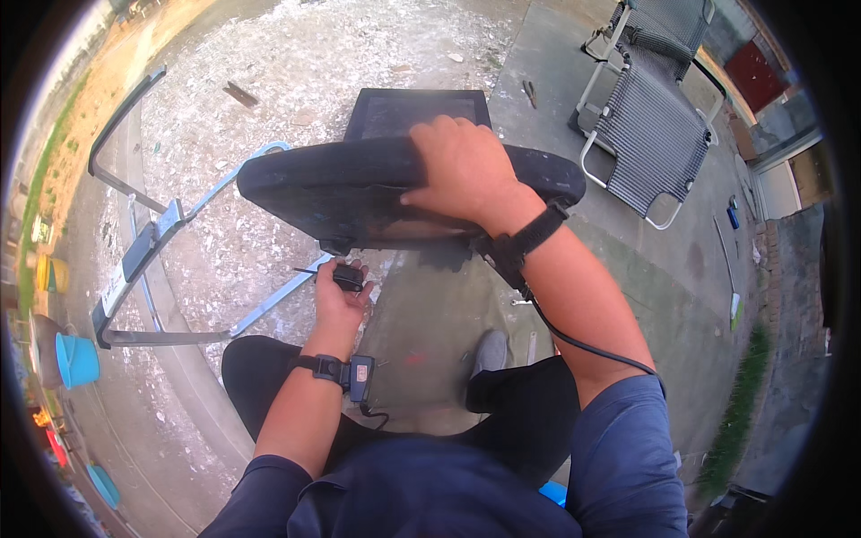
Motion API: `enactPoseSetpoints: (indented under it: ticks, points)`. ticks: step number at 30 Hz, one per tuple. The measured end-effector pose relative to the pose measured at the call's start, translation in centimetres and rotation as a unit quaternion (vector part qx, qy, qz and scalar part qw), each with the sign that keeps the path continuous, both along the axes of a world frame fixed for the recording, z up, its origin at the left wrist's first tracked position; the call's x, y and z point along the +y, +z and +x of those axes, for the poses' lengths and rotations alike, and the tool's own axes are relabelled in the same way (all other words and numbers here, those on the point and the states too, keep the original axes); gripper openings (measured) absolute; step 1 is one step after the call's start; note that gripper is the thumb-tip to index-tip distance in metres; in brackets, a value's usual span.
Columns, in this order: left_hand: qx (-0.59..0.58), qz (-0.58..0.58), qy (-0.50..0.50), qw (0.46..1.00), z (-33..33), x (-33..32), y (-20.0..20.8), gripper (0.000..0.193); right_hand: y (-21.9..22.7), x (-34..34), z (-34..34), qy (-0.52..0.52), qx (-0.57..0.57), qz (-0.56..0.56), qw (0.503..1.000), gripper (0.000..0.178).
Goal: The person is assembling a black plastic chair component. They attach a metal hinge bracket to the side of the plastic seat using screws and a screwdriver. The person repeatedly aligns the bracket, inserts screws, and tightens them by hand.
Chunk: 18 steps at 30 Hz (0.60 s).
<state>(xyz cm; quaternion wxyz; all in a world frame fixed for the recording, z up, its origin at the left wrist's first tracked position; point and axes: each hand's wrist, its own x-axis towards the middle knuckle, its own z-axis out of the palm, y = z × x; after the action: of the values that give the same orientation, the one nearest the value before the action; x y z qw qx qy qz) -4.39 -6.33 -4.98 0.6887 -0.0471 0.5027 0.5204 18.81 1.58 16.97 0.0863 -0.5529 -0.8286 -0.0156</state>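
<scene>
A thick black padded slab, like a seat cushion [318, 161], stands tilted up in front of me. My right hand [462, 170] lies over its top edge with the fingers bent round it and the thumb on the near face. Below the slab's lower left corner, my left hand [343, 285] is palm up, its fingers curled about a small black hand tool [348, 277]. A thin metal rod sticks out to the left there; whether it belongs to the tool I cannot tell. Behind the slab lies a black framed panel [417, 115], partly hidden.
A blue and dark metal frame [143, 251] stands at the left. Far right is a folding chair [655, 125] with grey mesh; pliers [530, 94] lie near it. A turquoise bucket [76, 360] sits far left. My shoe [491, 351] rests below the slab.
</scene>
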Motion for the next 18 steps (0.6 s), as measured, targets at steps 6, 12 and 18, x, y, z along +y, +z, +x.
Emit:
enactPoseSetpoints:
  ticks: [6, 12, 18]
  points:
    - [0.025, 0.019, 0.106, 0.994, -5.7, 1.4, -2.3, 0.023, -1.2, -9.9, 0.9, -0.005, 0.045, -0.031, 0.999, 0.056]
    - [0.012, 0.066, 0.148, 0.987, -3.6, 0.5, -0.4, 0.025, -3.0, -12.7, 3.2, -0.005, 0.091, 0.021, 0.996, 0.054]
    - [0.038, 0.077, 0.105, 0.991, -1.0, 1.3, 3.8, 0.024, -2.1, -13.3, 8.3, -0.036, 0.106, 0.074, 0.991, 0.053]
